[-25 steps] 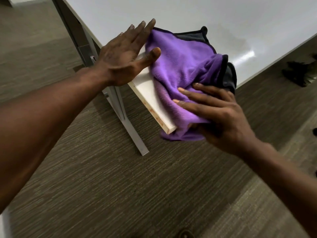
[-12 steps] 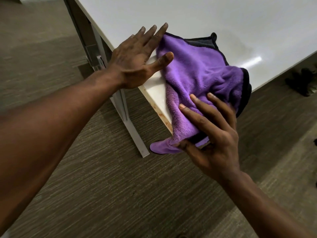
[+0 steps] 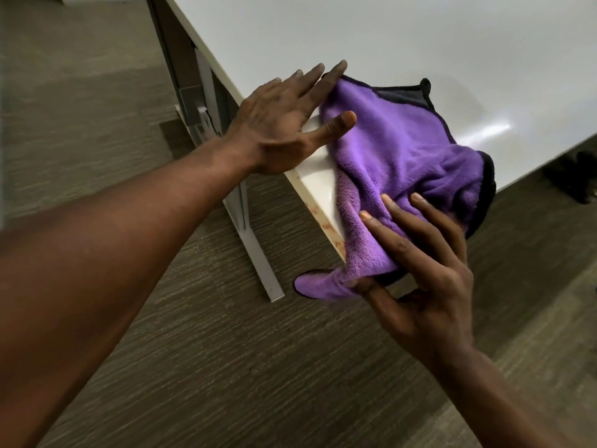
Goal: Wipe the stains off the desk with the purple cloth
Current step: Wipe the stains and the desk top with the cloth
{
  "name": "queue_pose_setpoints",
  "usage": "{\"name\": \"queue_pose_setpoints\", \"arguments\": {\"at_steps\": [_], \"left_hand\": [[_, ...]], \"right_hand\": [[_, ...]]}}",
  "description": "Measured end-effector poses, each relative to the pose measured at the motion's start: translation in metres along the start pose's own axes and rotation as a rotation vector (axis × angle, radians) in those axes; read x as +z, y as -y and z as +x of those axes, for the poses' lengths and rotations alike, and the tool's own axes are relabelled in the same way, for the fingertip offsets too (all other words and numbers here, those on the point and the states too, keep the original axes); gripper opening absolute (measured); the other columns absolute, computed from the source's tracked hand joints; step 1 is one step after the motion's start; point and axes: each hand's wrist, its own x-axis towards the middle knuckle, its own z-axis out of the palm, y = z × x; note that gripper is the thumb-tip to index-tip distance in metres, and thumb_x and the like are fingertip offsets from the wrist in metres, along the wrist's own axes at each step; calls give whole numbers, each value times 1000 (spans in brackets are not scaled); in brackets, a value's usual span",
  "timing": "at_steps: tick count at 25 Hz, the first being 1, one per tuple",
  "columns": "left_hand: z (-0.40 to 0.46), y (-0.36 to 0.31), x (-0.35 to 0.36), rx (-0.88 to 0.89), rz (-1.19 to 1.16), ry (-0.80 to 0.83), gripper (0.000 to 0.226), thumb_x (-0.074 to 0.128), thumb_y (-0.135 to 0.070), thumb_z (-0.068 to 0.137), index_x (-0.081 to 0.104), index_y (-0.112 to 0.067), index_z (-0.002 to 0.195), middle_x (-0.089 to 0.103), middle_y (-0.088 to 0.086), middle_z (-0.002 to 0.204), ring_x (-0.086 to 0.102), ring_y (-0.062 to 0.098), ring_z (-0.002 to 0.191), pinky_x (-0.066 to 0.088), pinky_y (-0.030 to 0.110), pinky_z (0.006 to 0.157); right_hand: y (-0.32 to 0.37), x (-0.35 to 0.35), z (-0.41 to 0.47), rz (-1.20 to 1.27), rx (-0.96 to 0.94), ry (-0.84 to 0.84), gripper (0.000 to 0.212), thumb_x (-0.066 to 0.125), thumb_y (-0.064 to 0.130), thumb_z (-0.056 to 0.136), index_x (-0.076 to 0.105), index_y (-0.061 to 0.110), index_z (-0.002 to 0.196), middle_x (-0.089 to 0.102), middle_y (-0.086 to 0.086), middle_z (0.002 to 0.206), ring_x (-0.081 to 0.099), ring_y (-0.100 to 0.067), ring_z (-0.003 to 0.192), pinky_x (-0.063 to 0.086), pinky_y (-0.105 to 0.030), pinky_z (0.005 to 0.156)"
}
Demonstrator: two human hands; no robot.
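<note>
My left hand (image 3: 284,124) lies flat at the corner edge of the desk (image 3: 371,37), with the fingers (image 3: 310,80) straight and spread wide; the forefinger and the thumb touch the left border of the purple cloth (image 3: 397,150), and the hand holds nothing. My right hand (image 3: 429,273) is at the near corner of the desk, at about 5 o'clock from the left hand. Its fingers are long and nearly straight on top of the cloth, and the thumb goes under the hanging part, so the cloth is pinched between the thumb and the fingers. There is one cloth, purple with a black border and a dark grey back side, and it lies crumpled on the corner of the desk, with one end hanging over the edge at 6 o'clock. On the pale side edge of the desk I count some small reddish stains (image 3: 326,226), just beside the cloth. The desk top is white and shiny, with a bright light reflection at 3 o'clock from the cloth. One grey metal desk leg (image 3: 248,240) stands under it. The floor (image 3: 226,367) is brown-grey carpet with fine lines. A dark object (image 3: 578,176) lies on the floor at the right edge; I cannot tell what it is.
</note>
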Motion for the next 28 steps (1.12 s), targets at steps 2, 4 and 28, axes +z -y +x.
{"name": "queue_pose_setpoints", "arguments": {"at_steps": [2,4,28], "left_hand": [[0,-1,0,-2,-4,-12,88,10,-81,87,-1,-36,162,11,2,171,16,25,157,13,47,127],[0,0,0,-6,-10,-17,87,11,-80,88,0,-36,162,11,2,171,16,24,157,13,46,127],[-1,1,-4,-11,-55,25,96,4,-90,78,-8,-41,160,4,0,172,10,20,158,9,45,128]], "right_hand": [[2,1,0,-12,3,-35,54,82,42,80,68,21,128,62,-4,139,50,-32,136,42,-57,108],[8,11,3,-7,41,-100,49,84,40,79,71,21,123,66,-4,131,55,-33,129,44,-56,106],[63,22,21,-320,169,-93,42,84,28,72,79,20,113,75,-2,112,64,-28,105,55,-45,89]]}}
